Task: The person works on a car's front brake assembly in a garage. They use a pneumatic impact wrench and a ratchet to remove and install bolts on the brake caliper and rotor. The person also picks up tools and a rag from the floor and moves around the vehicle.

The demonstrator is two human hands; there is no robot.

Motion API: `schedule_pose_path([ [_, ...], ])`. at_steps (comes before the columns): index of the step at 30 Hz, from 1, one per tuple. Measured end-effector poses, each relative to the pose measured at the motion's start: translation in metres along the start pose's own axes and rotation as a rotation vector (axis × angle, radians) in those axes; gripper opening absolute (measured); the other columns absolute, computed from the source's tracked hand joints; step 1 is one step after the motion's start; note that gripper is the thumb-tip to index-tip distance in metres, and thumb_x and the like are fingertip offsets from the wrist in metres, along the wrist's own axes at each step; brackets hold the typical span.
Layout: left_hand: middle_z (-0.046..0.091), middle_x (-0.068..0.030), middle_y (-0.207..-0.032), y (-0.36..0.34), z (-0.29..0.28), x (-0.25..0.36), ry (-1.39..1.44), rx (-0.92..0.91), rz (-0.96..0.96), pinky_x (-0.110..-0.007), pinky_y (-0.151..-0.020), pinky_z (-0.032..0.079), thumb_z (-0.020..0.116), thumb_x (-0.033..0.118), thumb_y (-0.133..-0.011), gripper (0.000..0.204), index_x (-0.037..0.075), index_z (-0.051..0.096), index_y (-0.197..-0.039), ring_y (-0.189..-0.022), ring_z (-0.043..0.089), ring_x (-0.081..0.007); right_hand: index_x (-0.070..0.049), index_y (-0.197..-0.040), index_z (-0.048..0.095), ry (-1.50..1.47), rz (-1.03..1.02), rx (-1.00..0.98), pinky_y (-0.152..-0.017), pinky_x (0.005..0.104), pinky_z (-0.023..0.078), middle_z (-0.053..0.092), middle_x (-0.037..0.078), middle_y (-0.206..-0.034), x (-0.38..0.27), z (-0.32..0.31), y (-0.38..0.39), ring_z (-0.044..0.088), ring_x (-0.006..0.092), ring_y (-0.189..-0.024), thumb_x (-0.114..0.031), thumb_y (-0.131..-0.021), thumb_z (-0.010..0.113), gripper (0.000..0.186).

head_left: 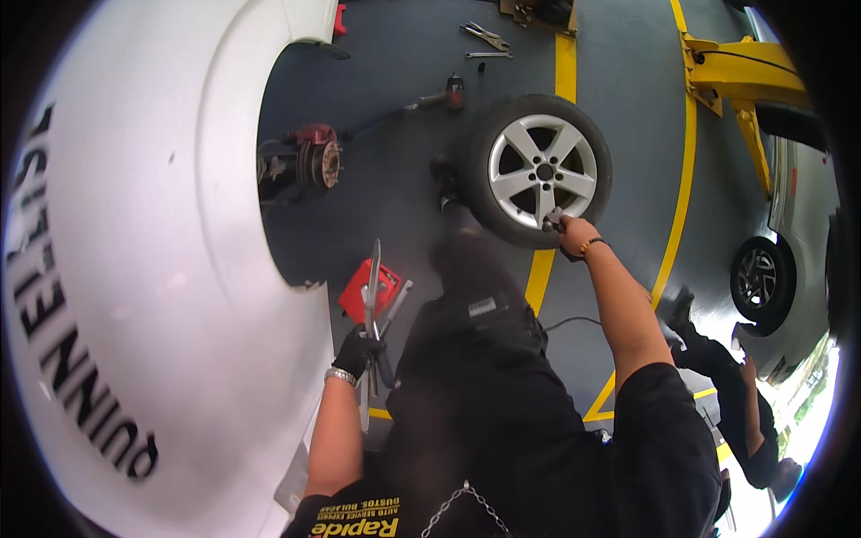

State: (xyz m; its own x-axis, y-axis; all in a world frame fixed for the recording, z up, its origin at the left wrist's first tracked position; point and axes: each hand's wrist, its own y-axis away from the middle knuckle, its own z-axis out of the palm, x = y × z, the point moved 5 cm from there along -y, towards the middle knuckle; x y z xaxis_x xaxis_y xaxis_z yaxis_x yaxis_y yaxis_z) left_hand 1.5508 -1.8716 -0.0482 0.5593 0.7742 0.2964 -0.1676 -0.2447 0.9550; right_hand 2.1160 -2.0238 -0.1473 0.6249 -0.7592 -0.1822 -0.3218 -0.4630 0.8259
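My left hand [358,351], in a black glove, is closed around several long metal tools [372,287]. They stick out above and below the fist, and one has a flat, pointed end. Behind them a red tray or case [366,291] lies on the floor. My right hand [578,236] grips a short grey metal tool [554,218], whose exact kind I cannot make out. This hand is over the lower rim of a wheel [543,170] with silver spokes and a black tyre, lying flat on the floor. Whether the tool touches the wheel I cannot tell.
At left stands a white vehicle body [161,224] with an exposed brake disc [323,165] in its wheel arch. An impact wrench [454,92], locking pliers [486,37] and a spanner [489,55] lie beyond. At right are a yellow lift arm [749,70], another car [794,233] and another person [740,394].
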Motion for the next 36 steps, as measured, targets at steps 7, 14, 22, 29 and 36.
schedule_pose_path([
  [7, 0.06, -0.0033, -0.084, -0.161, 0.023, 0.144, -0.047, 0.072, -0.057, -0.03, -0.061, 0.052, 0.076, 0.004, -0.074, 0.034, 0.006, 0.056, -0.102, -0.068, 0.06, -0.0138, -0.013, -0.124, 0.06, 0.334, -0.037, 0.175, -0.096, 0.0482, 0.052, 0.066, 0.016, -0.118, -0.094, -0.109, -0.353, 0.064, 0.0355, -0.114, -0.041, -0.095, 0.062, 0.04],
  [14, 0.063, -0.0061, -0.09, -0.35, 0.031, 0.213, -0.101, 0.066, 0.082, -0.032, -0.07, 0.054, 0.076, 0.009, -0.077, 0.039, 0.003, 0.058, -0.11, -0.077, 0.063, -0.0163, -0.013, -0.121, 0.06, 0.367, -0.215, 0.434, -0.091, 0.0477, 0.049, 0.065, 0.012, -0.113, -0.098, -0.102, -0.521, 0.063, 0.0333, -0.107, -0.041, -0.092, 0.063, 0.041],
  [22, 0.06, -0.0062, -0.08, -0.529, 0.07, 0.355, -0.01, 0.163, 0.201, -0.033, -0.061, 0.052, 0.071, 0.005, -0.074, 0.033, 0.001, 0.058, -0.104, -0.069, 0.061, -0.0157, -0.012, -0.115, 0.066, 0.421, -0.458, 0.629, -0.091, 0.0431, 0.045, 0.066, 0.006, -0.101, -0.094, -0.101, -0.522, 0.061, 0.0276, -0.1, -0.033, -0.083, 0.066, 0.038],
  [29, 0.068, -0.0164, -0.087, -0.614, 0.086, 0.45, -0.27, 0.303, 0.363, -0.038, -0.069, 0.054, 0.077, 0.014, -0.068, 0.038, -0.003, 0.063, -0.098, -0.076, 0.066, -0.024, -0.01, -0.11, 0.068, 0.386, -0.64, 0.758, -0.091, 0.045, 0.044, 0.066, 0.009, -0.101, -0.079, -0.095, -0.517, 0.059, 0.0305, -0.103, -0.034, -0.082, 0.066, 0.037],
  [36, 0.069, -0.0218, -0.102, -0.705, 0.117, 0.529, -0.737, 0.368, 0.473, -0.044, -0.085, 0.054, 0.076, 0.019, -0.069, 0.051, 0.001, 0.06, -0.114, -0.095, 0.069, -0.0347, -0.01, -0.099, 0.067, 0.272, -0.588, 0.628, -0.085, 0.0433, 0.045, 0.065, 0.009, -0.093, -0.087, -0.1, -0.513, 0.061, 0.0292, -0.094, -0.034, -0.081, 0.064, 0.03],
])
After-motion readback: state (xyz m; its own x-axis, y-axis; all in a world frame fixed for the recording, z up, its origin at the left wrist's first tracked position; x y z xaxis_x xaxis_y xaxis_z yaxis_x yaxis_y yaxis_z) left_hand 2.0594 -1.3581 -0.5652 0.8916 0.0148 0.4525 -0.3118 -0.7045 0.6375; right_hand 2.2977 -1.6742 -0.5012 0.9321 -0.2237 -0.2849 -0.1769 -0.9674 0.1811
